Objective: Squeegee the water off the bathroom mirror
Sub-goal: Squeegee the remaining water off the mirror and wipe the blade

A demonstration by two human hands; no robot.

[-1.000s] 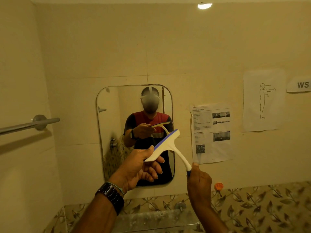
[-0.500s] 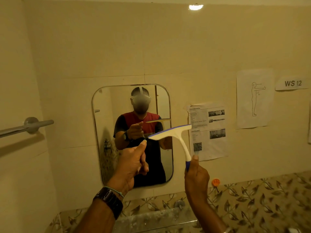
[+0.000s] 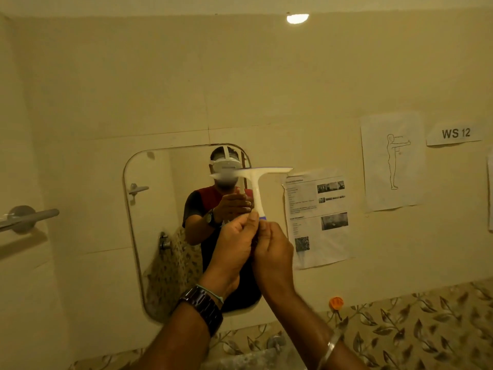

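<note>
L hand [image 3: 234, 247] & R hand [image 3: 276, 249]: both grips curled round squeegee [image 3: 257, 188] handle, blade up top, level, before mirror [image 3: 160, 222].

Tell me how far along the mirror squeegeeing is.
Done: the white T-shaped plastic squeegee is picked up, its blade level and raised before the rounded rectangular wall mirror. In hand: the left hand and right hand both grip its handle near the blue end. Left: every wiping stroke. No wiped strip shows on the glass, and motion blur hides whether the blade touches it.
</note>
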